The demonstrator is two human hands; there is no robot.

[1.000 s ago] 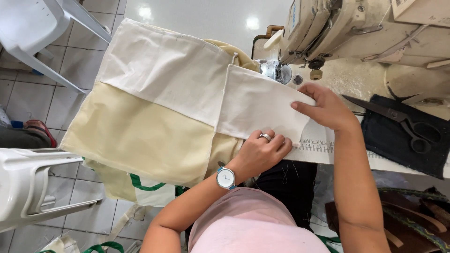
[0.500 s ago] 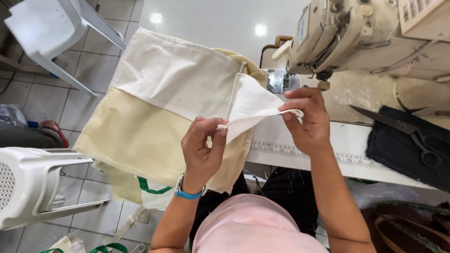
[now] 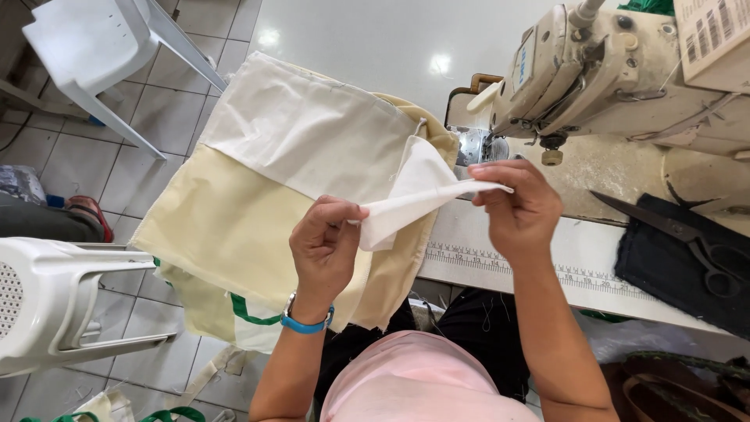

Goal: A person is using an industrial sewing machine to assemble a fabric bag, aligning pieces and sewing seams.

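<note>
Both hands are pinching a white cloth (image 3: 410,199) taut before the sewing machine (image 3: 601,70): left hand (image 3: 324,250) and right hand (image 3: 519,207) clamped on opposite edges; it looks light, soft, floppy.

Light: bright, even, from overhead | Glare: two white spots on the glossy floor (image 3: 351,39) just beyond my cloth (image 3: 305,141) | Shadows: soft, faint under my hands | Focus: sharp at centre, no motion blur | Distortion: wide-angle bending near the frame edges, the white chair (image 3: 55,305) beside my cloth curves.
</note>
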